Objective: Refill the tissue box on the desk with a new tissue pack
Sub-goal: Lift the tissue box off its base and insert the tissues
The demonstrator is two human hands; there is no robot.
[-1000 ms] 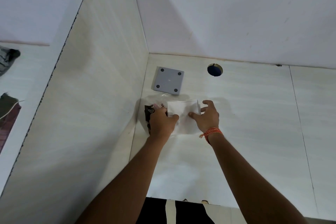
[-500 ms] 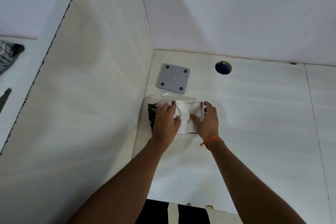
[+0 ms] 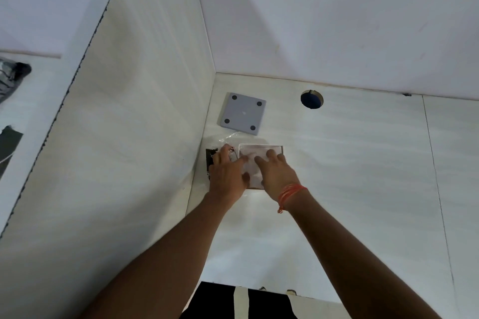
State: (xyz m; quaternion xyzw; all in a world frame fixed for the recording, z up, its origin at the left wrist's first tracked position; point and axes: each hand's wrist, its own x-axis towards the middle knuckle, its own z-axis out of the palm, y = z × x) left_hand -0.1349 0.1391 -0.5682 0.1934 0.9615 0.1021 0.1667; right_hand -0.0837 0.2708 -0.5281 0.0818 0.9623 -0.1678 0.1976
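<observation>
Surface (image 3: 350, 189): pale, faintly streaked white top fills the centre and the 3 o'clock side; thin seam lines run across it toward 4 o'clock.
Cable hole (image 3: 311, 99): round opening in the surface at 12 o'clock, dark blue inside, near the back wall.
Back wall (image 3: 337, 21): plain white, from 12 to 2 o'clock, meeting the surface along a straight edge.
Side partition (image 3: 134, 116): tall pale panel at 9 o'clock, joining the back wall in a corner at 11 o'clock.
Neighbouring surface (image 3: 33, 101): beyond the partition at 9 o'clock, carrying dark items (image 3: 11, 76), too unclear to identify.
Light: soft, even and cool, with faint shadows in the corner.
</observation>
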